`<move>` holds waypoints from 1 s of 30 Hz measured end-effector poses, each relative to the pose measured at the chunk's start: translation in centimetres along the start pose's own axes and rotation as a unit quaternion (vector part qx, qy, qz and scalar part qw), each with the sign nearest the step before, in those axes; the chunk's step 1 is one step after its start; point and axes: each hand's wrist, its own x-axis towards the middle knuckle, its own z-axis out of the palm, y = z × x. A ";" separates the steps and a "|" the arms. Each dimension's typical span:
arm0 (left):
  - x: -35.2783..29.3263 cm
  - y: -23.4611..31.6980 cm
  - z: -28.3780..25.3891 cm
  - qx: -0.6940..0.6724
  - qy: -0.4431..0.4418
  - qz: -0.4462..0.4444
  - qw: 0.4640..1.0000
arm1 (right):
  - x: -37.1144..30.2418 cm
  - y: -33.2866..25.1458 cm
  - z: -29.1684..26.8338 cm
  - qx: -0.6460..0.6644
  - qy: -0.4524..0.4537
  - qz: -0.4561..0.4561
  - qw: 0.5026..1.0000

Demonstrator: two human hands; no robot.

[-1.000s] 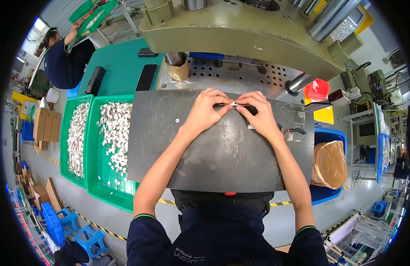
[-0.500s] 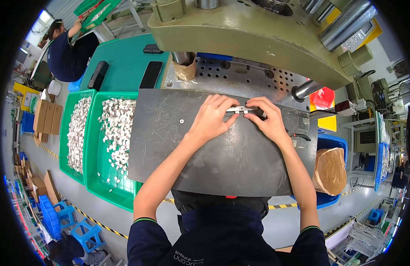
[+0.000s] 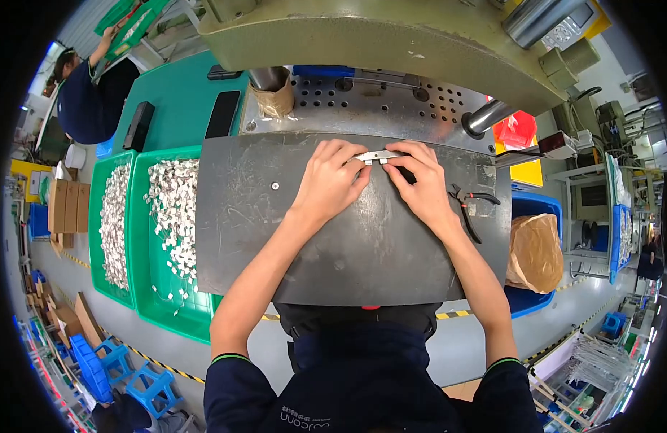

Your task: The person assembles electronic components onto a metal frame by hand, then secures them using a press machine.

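Note:
Both my hands meet at a small silvery metal bar (image 3: 377,155) near the far edge of the dark metal plate (image 3: 326,267). My left hand (image 3: 332,177) pinches its left end between thumb and fingers. The right end is gripped the same way by my right hand (image 3: 420,180). Two little white blocks (image 3: 369,162) show under the bar, close to my thumb tips. My fingers cover both ends, so its full length is hidden. To the right of my right hand lie pliers (image 3: 472,206) with black and red handles.
Two green trays (image 3: 147,289) of small white parts stand at the left. A press (image 3: 391,54) with a perforated bed rises behind the plate. A blue bin (image 3: 539,307) with a brown paper bag is at the right. A phone (image 3: 222,114) lies on the green table; a person (image 3: 91,101) works beyond.
My view has shifted slightly, so the scene sits a little left and higher. Both hands keep hold of the metal bar, and more of the pliers shows beside my right hand.

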 end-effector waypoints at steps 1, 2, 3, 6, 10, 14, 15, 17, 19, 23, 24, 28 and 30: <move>0.1 0.1 -0.1 0.005 -0.005 0.008 1.000 | 0.0 -0.1 0.1 -0.005 0.008 -0.002 1.000; 0.0 0.1 -0.2 0.010 -0.010 0.016 1.000 | -0.2 -0.2 0.2 -0.004 0.006 -0.004 1.000; 0.1 0.0 -0.2 0.013 -0.006 0.015 1.000 | -0.2 -0.1 0.2 -0.008 0.002 -0.004 1.000; 0.0 -0.5 -0.1 0.009 -0.011 0.031 0.999 | -0.2 0.0 0.2 -0.015 0.000 -0.015 1.000; 0.5 -1.3 -0.8 -0.026 -0.037 0.042 0.998 | 0.1 0.4 -0.3 0.003 -0.016 0.002 1.000; 0.8 -1.4 -1.6 -0.054 -0.056 0.040 0.996 | -0.1 1.0 -1.2 0.045 -0.036 0.022 0.998; 0.9 -1.6 -1.9 -0.054 -0.057 0.044 0.996 | -0.1 1.2 -1.5 0.044 -0.032 0.022 0.998; 0.8 -2.1 -2.7 -0.055 -0.082 0.042 0.994 | 0.0 1.4 -2.1 0.036 -0.047 0.024 0.998; 0.8 -2.4 -3.4 -0.064 -0.092 0.032 0.993 | -0.2 2.0 -2.6 0.037 -0.044 0.019 0.998; 1.0 -2.9 -5.0 -0.076 -0.139 0.007 0.987 | -0.2 2.2 -3.5 0.013 -0.045 0.012 0.999; 1.0 -3.1 -5.3 -0.074 -0.139 0.007 0.988 | -0.1 2.3 -3.5 0.014 -0.044 0.011 0.999; 1.0 -3.4 -5.6 -0.064 -0.142 -0.001 0.988 | 0.1 2.1 -3.8 0.013 -0.053 0.020 0.998; 0.9 -3.4 -5.7 -0.056 -0.147 -0.006 0.987 | 0.1 2.1 -3.8 0.002 -0.057 0.013 0.998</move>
